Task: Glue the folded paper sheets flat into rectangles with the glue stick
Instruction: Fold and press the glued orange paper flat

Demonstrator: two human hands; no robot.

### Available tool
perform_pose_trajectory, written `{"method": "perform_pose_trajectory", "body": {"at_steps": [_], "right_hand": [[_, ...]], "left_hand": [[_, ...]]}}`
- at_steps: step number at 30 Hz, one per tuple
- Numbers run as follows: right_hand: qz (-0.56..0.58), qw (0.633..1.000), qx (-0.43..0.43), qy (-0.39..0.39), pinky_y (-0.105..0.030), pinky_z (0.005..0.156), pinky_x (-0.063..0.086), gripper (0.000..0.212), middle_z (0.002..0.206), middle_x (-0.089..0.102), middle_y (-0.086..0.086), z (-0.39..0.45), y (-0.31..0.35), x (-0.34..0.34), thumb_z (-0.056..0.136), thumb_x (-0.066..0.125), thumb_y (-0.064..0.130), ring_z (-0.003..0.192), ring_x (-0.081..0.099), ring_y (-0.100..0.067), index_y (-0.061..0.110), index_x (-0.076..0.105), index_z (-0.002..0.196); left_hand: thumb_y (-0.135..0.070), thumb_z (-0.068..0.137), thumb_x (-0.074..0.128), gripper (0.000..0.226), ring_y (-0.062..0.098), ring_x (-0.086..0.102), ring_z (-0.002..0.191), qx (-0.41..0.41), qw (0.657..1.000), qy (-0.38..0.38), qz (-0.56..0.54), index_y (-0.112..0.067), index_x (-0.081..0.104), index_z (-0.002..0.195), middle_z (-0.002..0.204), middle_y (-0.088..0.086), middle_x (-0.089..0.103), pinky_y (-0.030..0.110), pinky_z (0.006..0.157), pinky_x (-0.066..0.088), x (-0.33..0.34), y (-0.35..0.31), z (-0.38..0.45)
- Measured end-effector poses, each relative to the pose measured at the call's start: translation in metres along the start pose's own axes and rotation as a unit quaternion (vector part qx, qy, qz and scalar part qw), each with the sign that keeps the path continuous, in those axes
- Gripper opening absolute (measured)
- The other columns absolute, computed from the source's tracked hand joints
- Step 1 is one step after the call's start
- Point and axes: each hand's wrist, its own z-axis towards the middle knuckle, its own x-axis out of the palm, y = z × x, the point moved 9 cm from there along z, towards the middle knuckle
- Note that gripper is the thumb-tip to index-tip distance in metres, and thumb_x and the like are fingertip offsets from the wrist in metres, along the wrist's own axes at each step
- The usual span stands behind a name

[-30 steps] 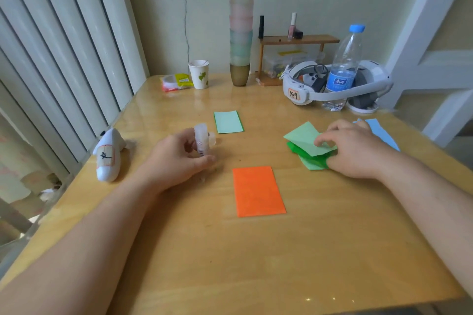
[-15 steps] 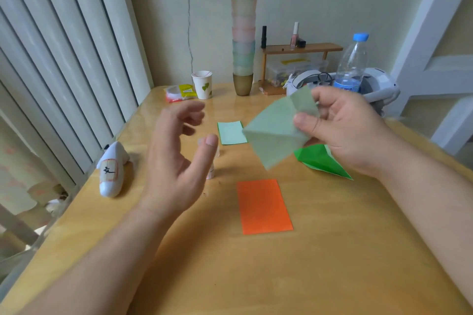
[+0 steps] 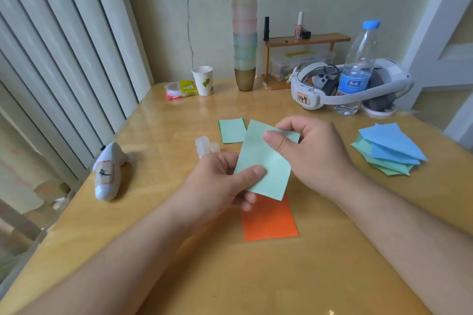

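Both hands hold one pale green folded sheet (image 3: pixel 263 161) above the table (image 3: pixel 179 276). The left hand (image 3: pixel 217 186) pinches its lower left edge, thumb on top and fingers curled underneath. The right hand (image 3: pixel 309 153) pinches the upper right corner, thumb laid across the face of the paper. The sheet is lifted and tilted, and its lower end hides the top of an orange rectangle (image 3: pixel 270 222) lying flat below it.

The glue stick (image 3: pixel 204 146) stands just at 11 o'clock of the left hand, untouched. A second pale green rectangle (image 3: pixel 231 130) lies flat at 12 o'clock, partly behind the held sheet. A loose stack of blue and green folded sheets (image 3: pixel 389 151) sits at 3 o'clock, well apart from the right hand. Bare tabletop lies toward the near edge at 6 o'clock.
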Motion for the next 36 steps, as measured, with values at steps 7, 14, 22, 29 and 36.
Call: {"method": "perform_pose_trajectory", "body": {"at_steps": [7, 14, 22, 29, 36], "right_hand": [[0.052, 0.996, 0.032, 0.072, -0.042, 0.063, 0.056, 0.008, 0.077, 0.076, -0.001, -0.007, -0.012, 0.017, 0.092, 0.079, 0.030, 0.067, 0.067, -0.015, 0.026, 0.073, 0.087], [0.194, 0.976, 0.069, 0.065, -0.035, 0.075, 0.054, 0.018, 0.085, 0.077, -0.010, -0.013, -0.017, 0.017, 0.085, 0.080, 0.034, 0.078, 0.070, -0.018, 0.018, 0.075, 0.093], [0.027, 0.987, 0.064, 0.148, -0.044, 0.066, 0.058, 0.023, 0.092, 0.079, -0.010, -0.027, -0.020, 0.027, 0.103, 0.061, 0.037, 0.079, 0.071, -0.016, 0.016, 0.072, 0.107], [0.018, 0.990, 0.051, 0.130, -0.045, 0.053, 0.052, 0.014, 0.083, 0.071, -0.024, -0.028, -0.021, 0.020, 0.103, 0.064, 0.033, 0.064, 0.058, -0.023, 0.019, 0.069, 0.104], [0.065, 0.994, 0.039, 0.079, -0.034, 0.060, 0.059, 0.044, 0.061, 0.064, 0.000, -0.033, -0.034, 0.005, 0.090, 0.078, 0.015, 0.053, 0.062, -0.013, 0.028, 0.037, 0.100]], "left_hand": [[-0.024, 0.101, 0.063, 0.022, 0.013, 0.069, 0.070, 0.023, 1.000, 0.003, 0.016, -0.007, 0.071, 0.113, 0.092, 0.005, 0.078, 0.021, 0.058, 0.052, 0.002, -0.005, -0.004], [-0.031, 0.098, 0.064, 0.031, 0.023, 0.056, 0.053, 0.133, 0.982, -0.117, 0.069, -0.003, 0.059, 0.085, 0.075, 0.029, 0.064, 0.027, 0.047, 0.045, -0.019, -0.024, -0.005], [-0.036, 0.100, 0.062, 0.022, 0.028, 0.060, 0.049, 0.170, 0.969, -0.125, 0.129, -0.017, 0.060, 0.089, 0.062, 0.012, 0.066, 0.031, 0.050, 0.045, -0.024, -0.033, -0.010], [-0.016, 0.089, 0.082, 0.078, 0.030, 0.068, 0.070, 0.130, 0.981, -0.027, 0.140, -0.045, 0.038, 0.146, 0.081, 0.011, 0.069, 0.045, 0.065, 0.058, -0.025, -0.020, -0.006], [-0.001, 0.096, 0.069, 0.052, 0.028, 0.068, 0.066, 0.156, 0.976, -0.024, 0.148, -0.038, 0.040, 0.116, 0.104, 0.015, 0.063, 0.030, 0.058, 0.054, -0.020, -0.021, -0.006]]}}
